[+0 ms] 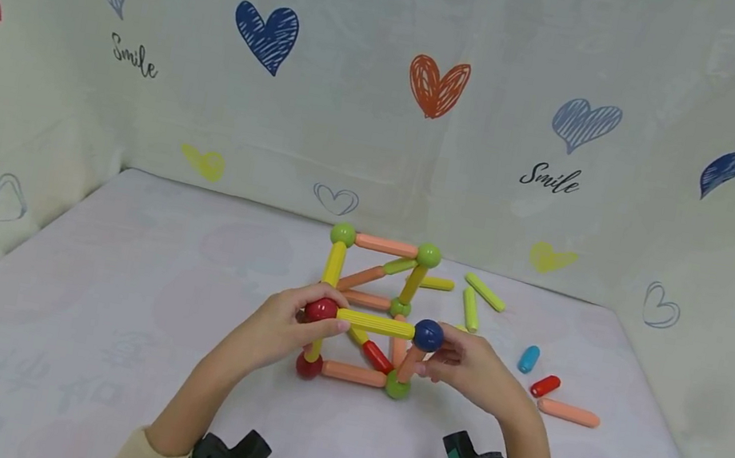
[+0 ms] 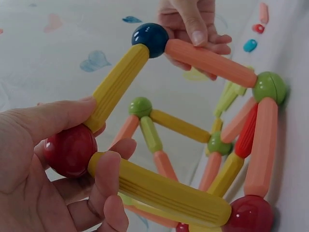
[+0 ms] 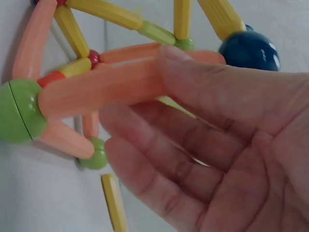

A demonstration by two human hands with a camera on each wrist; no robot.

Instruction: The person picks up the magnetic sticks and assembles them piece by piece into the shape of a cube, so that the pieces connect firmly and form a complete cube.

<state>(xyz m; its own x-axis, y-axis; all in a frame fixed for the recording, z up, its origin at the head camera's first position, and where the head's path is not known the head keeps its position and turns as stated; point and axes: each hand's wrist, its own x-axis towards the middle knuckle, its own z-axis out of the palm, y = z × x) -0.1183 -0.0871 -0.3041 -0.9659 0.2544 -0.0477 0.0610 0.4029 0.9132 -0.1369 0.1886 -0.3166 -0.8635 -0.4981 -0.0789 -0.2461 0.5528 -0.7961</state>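
A box-like frame of coloured rods and balls stands on the table. At its near upper left corner my left hand [image 1: 277, 331] grips a red ball [image 2: 70, 151], with fingers also round the ends of the yellow rods joined to it. One yellow rod [image 1: 375, 323] runs across the top from that ball to a blue ball [image 1: 428, 336]. Below the blue ball, my right hand [image 1: 472, 366] pinches a salmon rod [image 3: 104, 88] between thumb and fingers. That rod meets a green ball [image 3: 19, 111] at the lower near corner. More green balls [image 1: 429, 255] mark the far corners.
To the right lie loose pieces: a blue stick [image 1: 529, 359], a red stick [image 1: 545, 386], a salmon rod [image 1: 568, 412] and several yellow-green rods [image 1: 484, 291]. A white curtain [image 1: 353, 137] printed with hearts hangs behind the table.
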